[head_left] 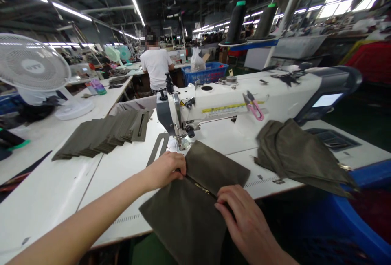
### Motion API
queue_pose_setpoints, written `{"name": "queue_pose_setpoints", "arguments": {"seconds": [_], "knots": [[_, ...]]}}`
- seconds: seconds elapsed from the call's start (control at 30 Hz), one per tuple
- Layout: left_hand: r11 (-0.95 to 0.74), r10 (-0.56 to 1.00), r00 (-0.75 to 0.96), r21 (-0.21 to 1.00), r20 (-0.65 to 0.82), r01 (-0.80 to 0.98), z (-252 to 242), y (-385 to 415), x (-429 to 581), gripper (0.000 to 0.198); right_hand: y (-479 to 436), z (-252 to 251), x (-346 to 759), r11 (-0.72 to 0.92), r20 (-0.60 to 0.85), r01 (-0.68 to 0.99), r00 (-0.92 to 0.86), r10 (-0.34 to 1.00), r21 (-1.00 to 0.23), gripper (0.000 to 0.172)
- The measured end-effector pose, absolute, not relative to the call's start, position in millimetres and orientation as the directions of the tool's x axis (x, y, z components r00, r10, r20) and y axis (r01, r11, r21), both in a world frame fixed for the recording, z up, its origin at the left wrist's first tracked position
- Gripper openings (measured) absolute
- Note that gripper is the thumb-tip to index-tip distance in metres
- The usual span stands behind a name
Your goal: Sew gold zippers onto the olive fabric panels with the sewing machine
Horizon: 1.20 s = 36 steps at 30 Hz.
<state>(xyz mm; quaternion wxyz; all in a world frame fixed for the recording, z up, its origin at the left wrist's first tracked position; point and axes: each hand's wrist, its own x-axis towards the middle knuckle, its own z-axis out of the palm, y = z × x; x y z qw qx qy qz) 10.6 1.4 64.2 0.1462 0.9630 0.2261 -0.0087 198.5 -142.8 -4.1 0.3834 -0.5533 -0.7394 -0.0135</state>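
A dark olive fabric piece with a zipper across it lies over the front edge of the sewing table, its lower part hanging down. At the zipper's left end, my left hand pinches the fabric, close to the needle area of the white sewing machine. My right hand grips the same piece by the zipper's other end, thumb and fingers closed on it. Gold-coloured metal shows on the zipper between both hands. Just left of the presser foot lies a slotted flat template.
Overlapping olive fabric pieces are stacked at left, beside a white fan. A crumpled olive fabric heap sits at right above a blue bin. Pink-handled snips rest against the machine arm. A person sits ahead.
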Motion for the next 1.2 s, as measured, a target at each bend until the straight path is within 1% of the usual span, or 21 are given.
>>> {"name": "queue_pose_setpoints", "arguments": {"seconds": [0.07, 0.13, 0.17, 0.2, 0.27, 0.37, 0.4, 0.43, 0.5, 0.53, 0.6, 0.63, 0.7, 0.73, 0.77, 0.8, 0.83, 0.9, 1.03, 1.1, 1.2], "knots": [[-0.87, 0.44, 0.898, 0.259, 0.021, 0.42, 69, 3, 27, 0.006, -132, 14, 225, 0.363, 0.66, 0.904, -0.132, 0.74, -0.227, 0.02], [-0.881, 0.46, 0.875, 0.206, 0.154, 0.427, 81, 2, 46, 0.007, -125, 42, 256, 0.287, 0.729, 0.958, -0.201, 0.654, 0.006, 0.017], [-0.894, 0.444, 0.867, 0.169, 0.224, 0.415, 89, 0, 55, 0.008, -125, 59, 270, 0.249, 0.743, 0.965, -0.227, 0.63, 0.084, 0.015], [-0.915, 0.403, 0.866, 0.118, 0.296, 0.385, 97, -3, 62, 0.011, -128, 74, 281, 0.222, 0.762, 0.965, -0.246, 0.599, 0.137, 0.013], [-0.951, 0.266, 0.856, -0.024, 0.444, 0.307, 108, -9, 67, 0.017, -140, 95, 289, 0.238, 0.77, 0.953, -0.293, 0.568, 0.187, 0.011], [-0.94, 0.079, 0.8, -0.224, 0.595, 0.259, 101, -14, 54, 0.022, -159, 84, 264, 0.434, 0.729, 0.86, -0.476, 0.493, 0.268, 0.016], [-0.932, 0.056, 0.794, -0.253, 0.606, 0.258, 92, -13, 45, 0.022, -163, 71, 248, 0.506, 0.741, 0.8, -0.546, 0.391, 0.323, 0.02], [-0.927, 0.063, 0.806, -0.265, 0.588, 0.265, 81, -11, 35, 0.022, -164, 55, 232, 0.541, 0.769, 0.786, -0.533, 0.352, 0.297, 0.025], [-0.926, 0.135, 0.872, -0.253, 0.47, 0.279, 56, -6, 16, 0.024, -162, 26, 202, 0.63, 0.719, 0.757, -0.534, 0.445, 0.173, 0.033], [-0.932, 0.18, 0.903, -0.227, 0.39, 0.284, 45, -6, 6, 0.026, -158, 17, 192, 0.676, 0.721, 0.73, -0.523, 0.456, 0.101, 0.034], [-0.926, 0.298, 0.913, -0.148, 0.28, 0.348, 31, -11, -8, 0.029, -146, 10, 186, 0.722, 0.711, 0.689, -0.474, 0.519, -0.067, 0.027], [-0.904, 0.378, 0.89, -0.103, 0.256, 0.414, 29, -17, -12, 0.031, -137, 12, 191, 0.697, 0.71, 0.702, -0.416, 0.569, -0.148, 0.022], [-0.835, 0.533, 0.816, -0.019, 0.223, 0.55, 29, -31, -15, 0.034, -112, 17, 210, 0.517, 0.667, 0.809, -0.222, 0.711, -0.281, 0.017], [-0.804, 0.585, 0.786, 0.013, 0.198, 0.595, 31, -38, -13, 0.045, -97, 19, 222, 0.36, 0.604, 0.879, -0.107, 0.79, -0.314, 0.022], [-0.785, 0.616, 0.771, 0.038, 0.163, 0.619, 32, -43, -10, 0.064, -81, 20, 232, 0.179, 0.494, 0.925, 0.01, 0.869, -0.334, 0.027], [-0.781, 0.624, 0.771, 0.056, 0.123, 0.623, 33, -46, -6, 0.083, -65, 19, 241, 0.013, 0.33, 0.939, 0.108, 0.938, -0.344, 0.031], [-0.783, 0.622, 0.778, 0.07, 0.086, 0.618, 33, -48, -2, 0.097, -51, 17, 248, -0.08, 0.184, 0.931, 0.154, 0.971, -0.356, 0.034], [-0.779, 0.626, 0.779, 0.086, 0.04, 0.622, 31, -46, 4, 0.108, -29, 12, 254, -0.139, 0.084, 0.922, 0.18, 0.98, -0.361, 0.036], [-0.742, 0.666, 0.746, 0.078, -0.023, 0.665, 27, -33, 12, 0.111, -17, 6, 247, -0.131, 0.122, 0.937, 0.179, 0.976, -0.325, 0.031], [-0.728, 0.68, 0.731, 0.072, -0.053, 0.682, 26, -30, 13, 0.113, -19, 3, 244, -0.154, 0.164, 0.953, 0.201, 0.966, -0.262, 0.025], [-0.717, 0.69, 0.719, 0.06, -0.082, 0.695, 27, -28, 15, 0.119, -22, 1, 241, -0.175, 0.185, 0.972, 0.203, 0.962, -0.154, 0.025]]}}
